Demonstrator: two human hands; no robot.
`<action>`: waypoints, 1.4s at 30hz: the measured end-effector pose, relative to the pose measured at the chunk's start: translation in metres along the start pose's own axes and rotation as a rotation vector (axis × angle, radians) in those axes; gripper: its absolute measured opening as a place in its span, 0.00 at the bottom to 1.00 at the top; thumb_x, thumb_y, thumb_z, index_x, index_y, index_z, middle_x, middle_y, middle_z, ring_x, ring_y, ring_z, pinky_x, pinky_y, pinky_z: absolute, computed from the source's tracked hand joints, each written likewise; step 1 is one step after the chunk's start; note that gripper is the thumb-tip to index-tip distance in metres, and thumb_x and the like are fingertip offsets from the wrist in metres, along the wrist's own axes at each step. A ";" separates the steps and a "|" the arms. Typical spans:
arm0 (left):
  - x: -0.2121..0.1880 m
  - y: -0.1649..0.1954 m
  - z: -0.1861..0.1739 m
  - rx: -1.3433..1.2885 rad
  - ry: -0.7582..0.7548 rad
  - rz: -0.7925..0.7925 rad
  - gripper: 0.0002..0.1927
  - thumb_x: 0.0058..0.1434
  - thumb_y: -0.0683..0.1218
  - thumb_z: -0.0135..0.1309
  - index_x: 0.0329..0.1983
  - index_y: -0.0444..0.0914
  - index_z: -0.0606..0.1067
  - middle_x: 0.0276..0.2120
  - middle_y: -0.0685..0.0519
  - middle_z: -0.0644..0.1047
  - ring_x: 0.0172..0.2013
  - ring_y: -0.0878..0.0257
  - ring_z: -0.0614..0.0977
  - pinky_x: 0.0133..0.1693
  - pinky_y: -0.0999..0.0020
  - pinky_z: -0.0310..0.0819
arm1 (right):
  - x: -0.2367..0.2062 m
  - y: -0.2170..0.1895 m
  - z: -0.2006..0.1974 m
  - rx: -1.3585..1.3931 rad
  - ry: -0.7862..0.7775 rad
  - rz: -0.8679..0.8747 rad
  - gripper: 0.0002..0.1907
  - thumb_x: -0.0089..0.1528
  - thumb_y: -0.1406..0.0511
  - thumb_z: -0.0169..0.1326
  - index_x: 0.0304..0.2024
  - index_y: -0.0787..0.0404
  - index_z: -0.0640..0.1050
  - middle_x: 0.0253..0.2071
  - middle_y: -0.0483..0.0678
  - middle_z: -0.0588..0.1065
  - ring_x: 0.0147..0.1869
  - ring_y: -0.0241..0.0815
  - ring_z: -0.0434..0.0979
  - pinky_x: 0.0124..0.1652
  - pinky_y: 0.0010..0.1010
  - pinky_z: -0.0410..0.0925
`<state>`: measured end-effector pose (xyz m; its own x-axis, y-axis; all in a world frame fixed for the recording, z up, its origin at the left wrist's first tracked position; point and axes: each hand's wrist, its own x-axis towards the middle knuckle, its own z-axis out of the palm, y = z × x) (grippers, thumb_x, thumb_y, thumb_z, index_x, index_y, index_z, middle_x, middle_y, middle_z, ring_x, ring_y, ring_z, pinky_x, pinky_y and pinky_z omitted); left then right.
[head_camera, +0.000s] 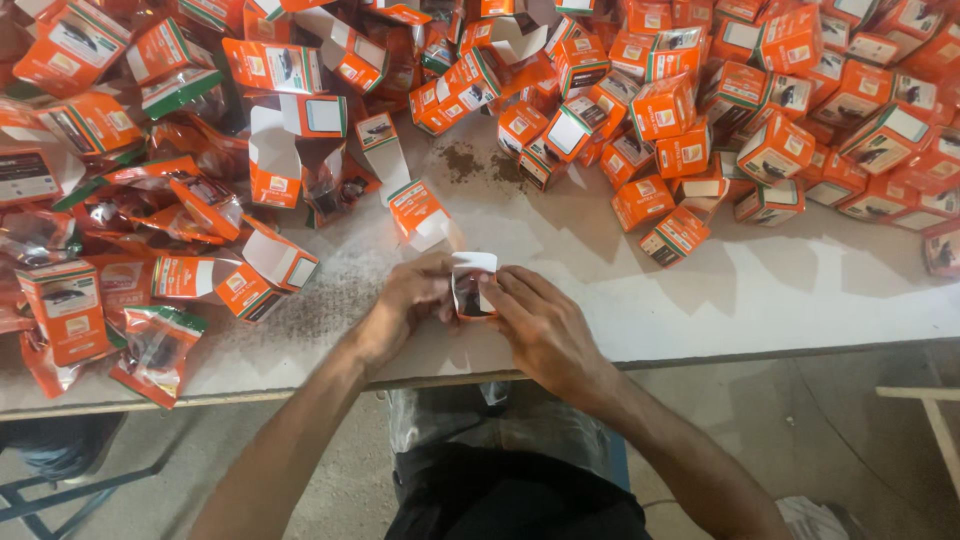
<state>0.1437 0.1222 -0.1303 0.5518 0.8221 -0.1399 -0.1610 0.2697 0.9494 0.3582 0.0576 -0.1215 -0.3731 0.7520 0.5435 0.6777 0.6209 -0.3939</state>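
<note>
White worktable (760, 290), scuffed and dusted with dark specks, edge running across the lower half of the view; grey concrete floor (860, 440) below. Heaped along the far side and right: closed orange cartons (775, 150), small, with white and green panels, many tipped at all angles. Piled to the left: clear plastic pouches (160, 350) with orange trim, each showing something dark inside, mixed with cartons lying open. One open carton (420, 212) just beyond the hands, flap up, white inside showing. Another open one (272, 160) further left, standing on end. Brown stain (462, 160) on the tabletop near the far heap.

Near the table's front edge, at centre: small box (472, 285), white flap on top, orange and dark printed face below, held upright between both hands just above or on the surface; cannot tell which. Left hand (412, 298) curled round the box's left side, fingers closed against it, thumb hidden. Right hand (540, 325) pressed to the right side, fingers bent, fingertips (497, 283) touching the front face and top flap. Forearms bare, meeting at the box from below. Dark clothing and grey plastic (470, 425) at the lap, under the table edge. Pale wooden frame (935, 410) at far right on the floor.
</note>
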 end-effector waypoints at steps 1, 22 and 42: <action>0.002 0.000 -0.002 -0.083 -0.003 -0.016 0.14 0.65 0.41 0.50 0.49 0.33 0.82 0.30 0.53 0.78 0.29 0.68 0.77 0.34 0.70 0.77 | 0.000 -0.001 -0.001 -0.009 -0.005 -0.006 0.27 0.53 0.72 0.63 0.56 0.68 0.74 0.53 0.59 0.76 0.62 0.60 0.75 0.57 0.45 0.70; -0.012 -0.013 0.012 1.003 0.055 0.813 0.16 0.58 0.36 0.63 0.49 0.35 0.75 0.60 0.44 0.77 0.62 0.46 0.79 0.63 0.54 0.75 | -0.017 0.019 0.021 0.128 0.018 0.212 0.28 0.55 0.68 0.67 0.51 0.64 0.66 0.46 0.58 0.79 0.51 0.61 0.79 0.46 0.47 0.70; 0.030 0.050 -0.026 1.893 0.143 0.632 0.29 0.55 0.39 0.57 0.63 0.40 0.72 0.63 0.42 0.69 0.66 0.43 0.67 0.60 0.45 0.66 | 0.054 0.049 -0.041 -0.306 0.464 0.018 0.41 0.74 0.55 0.59 0.77 0.64 0.51 0.76 0.64 0.46 0.81 0.63 0.45 0.77 0.53 0.52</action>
<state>0.1310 0.1737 -0.0940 0.7017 0.6235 0.3448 0.6901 -0.7151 -0.1115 0.3972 0.1197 -0.0808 -0.0883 0.5430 0.8351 0.8606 0.4638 -0.2106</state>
